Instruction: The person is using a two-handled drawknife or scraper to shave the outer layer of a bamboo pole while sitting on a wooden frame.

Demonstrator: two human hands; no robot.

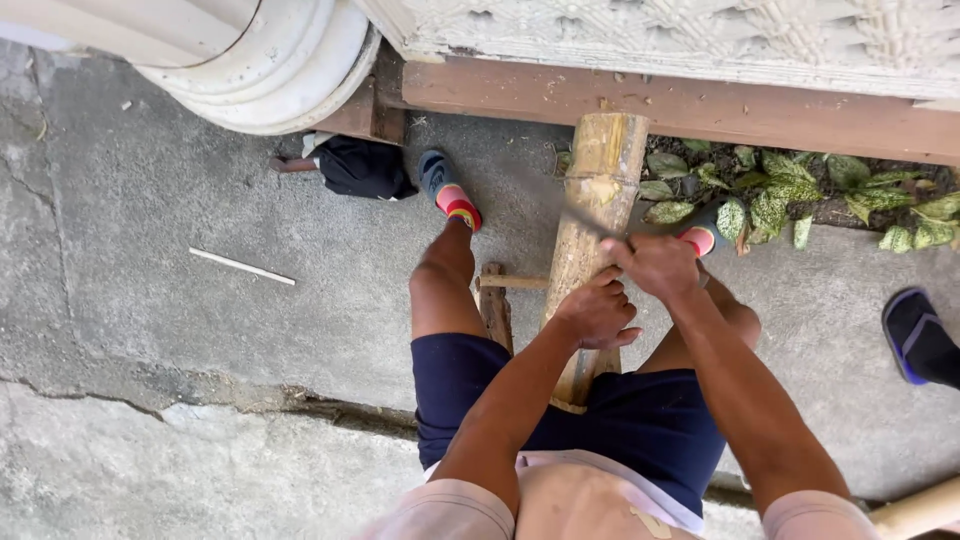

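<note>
A thick yellow-brown bamboo pole [600,170] leans between my knees, its top end against a wooden beam [700,105]. My left hand [597,312] is wrapped around the pole at mid-length. Just above it, my right hand [655,265] is closed on the handle of a dark blade [585,215], which lies across the pole and is blurred. My feet, in colourful slippers [450,195], rest on the concrete on either side of the pole.
A wooden mallet-like piece [495,295] lies beside my left thigh. A thin white stick [240,266] lies on the cracked concrete at left. A white column base [280,70], a black object [365,168], leafy plants [800,195], another person's slippered foot [915,335] and another bamboo piece [920,510] are around.
</note>
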